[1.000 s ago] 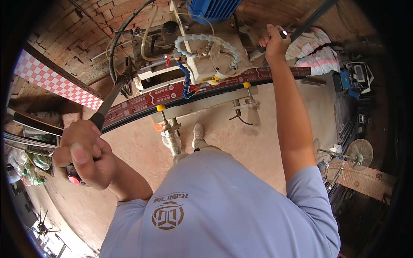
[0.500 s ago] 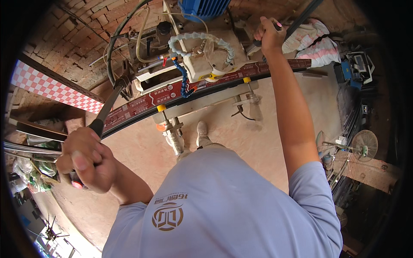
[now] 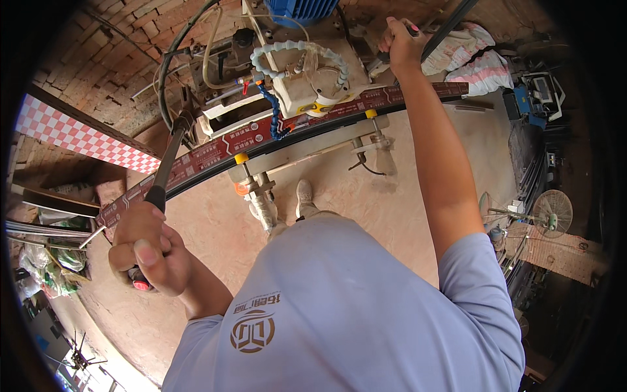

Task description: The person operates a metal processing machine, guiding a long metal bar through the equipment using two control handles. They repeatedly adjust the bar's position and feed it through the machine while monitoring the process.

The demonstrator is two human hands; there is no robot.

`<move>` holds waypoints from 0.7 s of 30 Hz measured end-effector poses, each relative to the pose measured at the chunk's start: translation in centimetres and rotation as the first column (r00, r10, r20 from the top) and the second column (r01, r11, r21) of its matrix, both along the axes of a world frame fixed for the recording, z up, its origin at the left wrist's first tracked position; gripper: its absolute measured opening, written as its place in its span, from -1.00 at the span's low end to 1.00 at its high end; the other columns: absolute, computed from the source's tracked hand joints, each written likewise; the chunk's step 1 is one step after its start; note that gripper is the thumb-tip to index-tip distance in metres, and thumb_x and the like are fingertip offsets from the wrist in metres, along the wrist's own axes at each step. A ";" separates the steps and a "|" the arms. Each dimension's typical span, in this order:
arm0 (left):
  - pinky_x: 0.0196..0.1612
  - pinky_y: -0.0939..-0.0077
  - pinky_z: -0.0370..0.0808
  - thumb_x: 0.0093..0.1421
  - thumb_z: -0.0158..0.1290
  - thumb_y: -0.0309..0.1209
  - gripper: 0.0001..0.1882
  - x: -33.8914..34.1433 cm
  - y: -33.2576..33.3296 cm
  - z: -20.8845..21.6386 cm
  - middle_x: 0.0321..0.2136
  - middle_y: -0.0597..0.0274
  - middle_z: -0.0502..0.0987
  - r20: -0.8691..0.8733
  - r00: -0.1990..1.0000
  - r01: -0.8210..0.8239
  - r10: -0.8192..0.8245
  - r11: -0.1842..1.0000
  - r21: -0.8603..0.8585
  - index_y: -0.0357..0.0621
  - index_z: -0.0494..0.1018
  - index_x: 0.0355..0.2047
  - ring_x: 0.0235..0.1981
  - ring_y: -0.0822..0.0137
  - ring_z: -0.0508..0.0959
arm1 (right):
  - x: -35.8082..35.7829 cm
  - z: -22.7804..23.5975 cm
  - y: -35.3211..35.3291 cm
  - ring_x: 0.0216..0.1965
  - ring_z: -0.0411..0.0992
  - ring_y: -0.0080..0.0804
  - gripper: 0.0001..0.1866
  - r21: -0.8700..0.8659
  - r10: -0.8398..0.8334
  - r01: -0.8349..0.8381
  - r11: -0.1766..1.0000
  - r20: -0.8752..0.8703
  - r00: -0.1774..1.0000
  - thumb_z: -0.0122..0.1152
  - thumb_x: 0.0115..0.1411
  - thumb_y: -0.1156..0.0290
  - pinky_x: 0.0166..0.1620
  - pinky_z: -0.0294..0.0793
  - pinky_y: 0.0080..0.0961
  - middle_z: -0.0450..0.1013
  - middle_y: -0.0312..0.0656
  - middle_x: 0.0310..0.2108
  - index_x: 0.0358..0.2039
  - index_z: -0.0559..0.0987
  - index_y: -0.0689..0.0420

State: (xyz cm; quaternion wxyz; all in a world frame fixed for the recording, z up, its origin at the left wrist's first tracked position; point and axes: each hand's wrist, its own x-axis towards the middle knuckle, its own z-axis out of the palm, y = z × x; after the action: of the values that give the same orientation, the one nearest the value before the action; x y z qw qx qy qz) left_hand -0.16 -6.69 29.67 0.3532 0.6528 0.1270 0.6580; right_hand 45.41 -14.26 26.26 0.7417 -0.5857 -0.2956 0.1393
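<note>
Red-wrapped bar [image 3: 212,152] lies slantwise along the front of the white machine [image 3: 313,83], with two yellow-tipped clamps [image 3: 241,159] at its near edge and a blue hose [image 3: 270,104] bending down towards it. From where I stand, the left hand [image 3: 153,251] is wrapped round the black end of a long lever [image 3: 171,157], while the right hand [image 3: 405,51], arm stretched well out, is closed about a second handle [image 3: 384,57]. I'd call this the working step: the bar in place, both controls in hand. Next, I reckon, calls for firm, even control of the two together, eyes on the spot under the hose.
</note>
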 end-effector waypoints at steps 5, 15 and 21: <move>-0.41 0.34 0.33 0.27 0.00 -0.32 -0.70 -0.4 -0.5 -0.3 -0.73 0.34 0.22 -0.011 0.999 0.049 -0.049 0.999 -0.009 -0.07 0.19 -0.56 -0.67 0.44 0.20 | 0.4 -0.4 0.2 -0.74 0.16 -0.40 -0.63 0.012 0.013 -0.013 1.000 -0.021 1.000 0.16 0.18 0.49 -0.56 0.17 -0.36 0.20 -0.27 -0.75 -0.70 0.24 0.10; -0.37 0.30 0.34 0.26 0.01 -0.35 -0.69 -1.3 -1.5 -1.3 -0.69 0.30 0.29 0.005 0.996 0.085 -0.085 0.996 -0.033 -0.08 0.20 -0.58 -0.62 0.40 0.26 | 0.2 -0.5 -0.1 -0.73 0.16 -0.42 -0.69 -0.012 0.006 -0.007 1.000 -0.005 1.000 0.18 0.20 0.47 -0.57 0.19 -0.36 0.24 -0.25 -0.73 -0.64 0.33 0.15; -0.31 0.27 0.36 0.23 -0.01 -0.42 -0.77 -1.5 -1.5 -1.2 -0.68 0.29 0.30 0.018 0.994 0.113 -0.112 0.992 -0.053 -0.10 0.25 -0.55 -0.60 0.39 0.29 | 0.6 -0.8 -0.2 -0.72 0.20 -0.42 -0.68 -0.007 0.023 -0.023 1.000 -0.024 0.999 0.19 0.20 0.49 -0.58 0.22 -0.38 0.26 -0.24 -0.72 -0.66 0.33 0.14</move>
State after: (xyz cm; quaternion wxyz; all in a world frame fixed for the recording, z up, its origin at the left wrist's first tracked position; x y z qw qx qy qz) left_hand -1.69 -8.22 28.49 0.4081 0.6441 0.1051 0.6384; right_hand 45.98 -14.43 25.47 0.7415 -0.5832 -0.2931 0.1556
